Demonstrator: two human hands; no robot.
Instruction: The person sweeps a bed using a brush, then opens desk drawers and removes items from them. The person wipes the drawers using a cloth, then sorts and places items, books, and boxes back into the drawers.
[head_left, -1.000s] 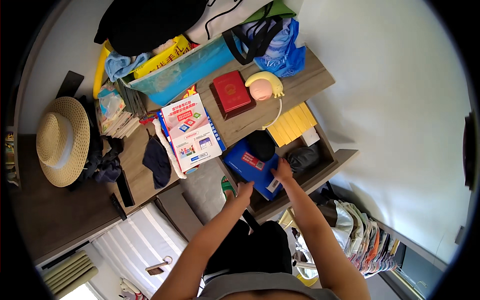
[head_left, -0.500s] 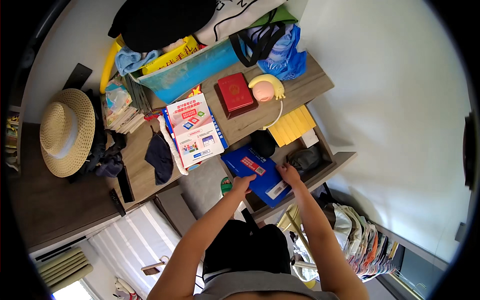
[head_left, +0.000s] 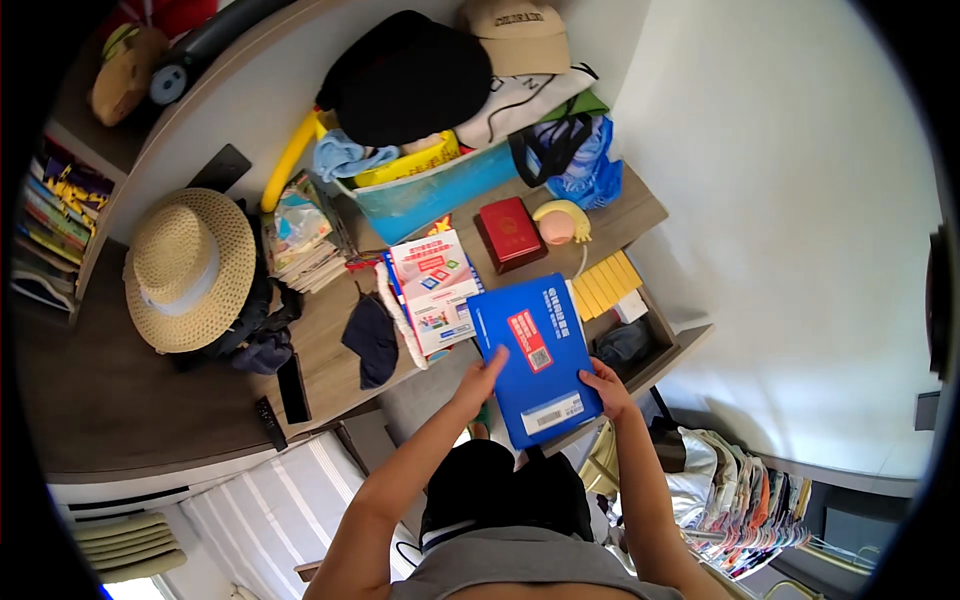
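A flat blue cardboard envelope (head_left: pixel 545 318) with a red-and-white patch and a white barcode label is held up over the open drawer (head_left: pixel 672 352). My left hand (head_left: pixel 482 384) grips its left edge, thumb on the front. On the opposite edge my right hand (head_left: pixel 607 388) is closed, thumb also on top. The envelope hides part of the drawer. Still showing in the drawer are a row of yellow boxes (head_left: pixel 606 284), a small white box (head_left: pixel 630 307) and a dark bundle (head_left: pixel 622 343).
Left of the envelope lie printed leaflets (head_left: pixel 430 275) and a dark cloth pouch (head_left: pixel 370 342). Farther back are a red booklet (head_left: pixel 512 230), a banana-shaped lamp (head_left: pixel 565 222) and a full blue bin (head_left: pixel 440 190). A straw hat (head_left: pixel 190 270) rests at left; hanging clothes (head_left: pixel 740 480) are at right.
Both hands have lifted the blue envelope up out of the drawer and toward the camera. It now stands more upright in view. The view has shifted, showing more at the upper left.
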